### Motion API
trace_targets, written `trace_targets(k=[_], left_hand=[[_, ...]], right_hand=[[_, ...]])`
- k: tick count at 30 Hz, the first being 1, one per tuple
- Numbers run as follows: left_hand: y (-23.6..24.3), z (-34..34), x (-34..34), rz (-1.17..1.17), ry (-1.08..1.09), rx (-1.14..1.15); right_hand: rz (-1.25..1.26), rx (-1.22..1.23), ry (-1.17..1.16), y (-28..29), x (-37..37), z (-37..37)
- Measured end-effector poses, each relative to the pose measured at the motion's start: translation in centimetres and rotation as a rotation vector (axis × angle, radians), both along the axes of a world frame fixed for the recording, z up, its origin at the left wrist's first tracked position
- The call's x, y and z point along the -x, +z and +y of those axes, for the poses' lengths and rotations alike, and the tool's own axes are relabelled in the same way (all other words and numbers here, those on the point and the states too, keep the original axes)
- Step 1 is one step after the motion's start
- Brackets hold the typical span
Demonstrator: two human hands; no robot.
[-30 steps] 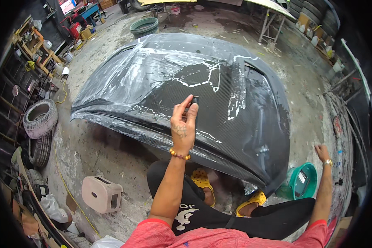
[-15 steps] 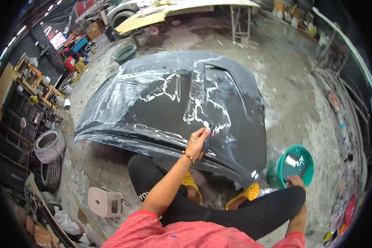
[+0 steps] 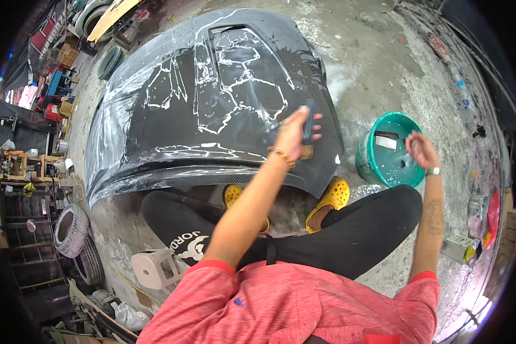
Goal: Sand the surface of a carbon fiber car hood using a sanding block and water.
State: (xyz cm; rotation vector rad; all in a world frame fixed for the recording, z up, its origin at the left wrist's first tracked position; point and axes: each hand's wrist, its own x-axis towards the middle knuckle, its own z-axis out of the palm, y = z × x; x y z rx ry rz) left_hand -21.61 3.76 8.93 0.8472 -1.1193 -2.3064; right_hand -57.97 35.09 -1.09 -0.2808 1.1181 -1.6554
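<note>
Where the near right part of a large, black, carbon-weave car hood (image 3: pixel 169 131) spreads below it, the left hand (image 3: pixel 292 136) holds one dark, narrow, rectangular block (image 3: pixel 309 121). Block: upright in the grasp, set between thumb and fingers, the thumb to its left, fingertips showing along its right side; far end just past the thumb, tan-coloured near end below the fingers. Whether block and hood touch cannot be told. Left wrist: one bracelet of brown and amber beads (image 3: pixel 282 156).

Hood surface: white, foamy outlines at centre and far side; greyish streaked film at left.

Right hand (image 3: pixel 422 150): at the right rim of a round, teal plastic bucket (image 3: pixel 366 159), fingers loosely bent; whether they enclose anything cannot be told. Bucket contents: cloudy liquid and one pale, rectangular piece (image 3: pixel 386 141), to the left of the right hand and apart from it. Bucket position: on the floor, right of the hood.

Near side: two yellow, perforated clogs (image 3: pixel 330 202). Near left: one beige plastic stool (image 3: pixel 149 270).
</note>
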Motion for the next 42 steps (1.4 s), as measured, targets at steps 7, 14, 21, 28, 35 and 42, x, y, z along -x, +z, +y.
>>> trace_targets(k=[7,14,21,28,35,42], left_hand=[[-4.6,-0.9,5.3,0.584,-0.359,-0.247],[2.7,-6.4,-6.2,-0.189,-0.061,1.208],[9.0,-9.9,-24.6,-0.633,-0.417,1.807],[4.6,3.1,-10.5,-0.237,-0.633,1.811],[9.0,-3.3,-19.5,-0.428,-0.623,1.804],[7.3,4.6,-12.3,-0.294,-0.712,1.814]], right_hand=[[0.341,-0.099,0.741,18.3,-16.7,-21.1],[1.052,-0.369,0.138,8.0,-14.0,-23.9],[1.073,-0.552,-0.135,6.5,-20.2,-23.0],[1.435,-0.535,-0.058,3.3,-18.6,-20.7],[1.206,-0.668,-0.105,5.6,-19.7,-19.8],[1.264,-0.56,-0.127,3.6,-18.5,-19.0]])
